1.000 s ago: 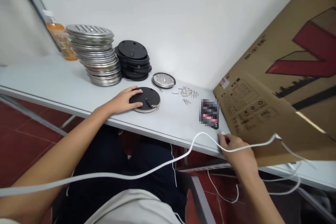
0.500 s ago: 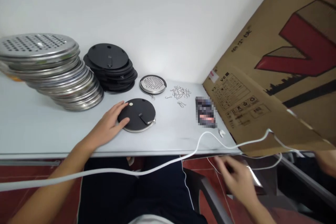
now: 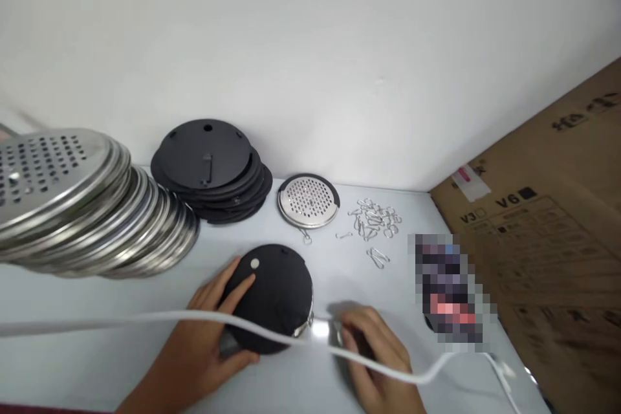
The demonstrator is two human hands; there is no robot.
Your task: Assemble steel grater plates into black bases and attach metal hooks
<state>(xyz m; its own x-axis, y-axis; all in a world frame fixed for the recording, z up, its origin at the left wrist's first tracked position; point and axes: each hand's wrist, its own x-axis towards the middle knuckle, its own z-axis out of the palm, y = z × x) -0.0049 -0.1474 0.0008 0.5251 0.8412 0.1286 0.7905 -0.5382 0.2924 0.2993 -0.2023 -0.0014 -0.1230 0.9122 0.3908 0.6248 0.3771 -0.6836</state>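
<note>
Where the plain white wall (image 3: 310, 45) meets the pale table (image 3: 97, 362), a brown cardboard box (image 3: 557, 239) with printed marks fills the right side, its face leaning over the table's corner. At the far left a tall, slanting stack of shiny perforated metal discs (image 3: 82, 207) crowds the table, and just beside it sits a lower pile of matte black round plates (image 3: 211, 168), the top one showing a small hole and a slot. Right of that pile lies a single perforated steel disc (image 3: 308, 200) with a dark rim, and near it a loose heap of small wire clips (image 3: 373, 223). A pixelated dark object (image 3: 449, 288) lies beside the box. Nearest the camera, a black round plate (image 3: 272, 294) rests flat on the table on a metal rim that shows at its right edge. The left hand (image 3: 204, 336) grips its left edge, fingers spread over the top beside a pale dot. The right hand (image 3: 373, 356) curls at the plate's right edge by a bright metal bit; whether it pinches anything cannot be told. A white cable (image 3: 194, 318) runs across in front of both hands, partly hiding the plate.
</note>
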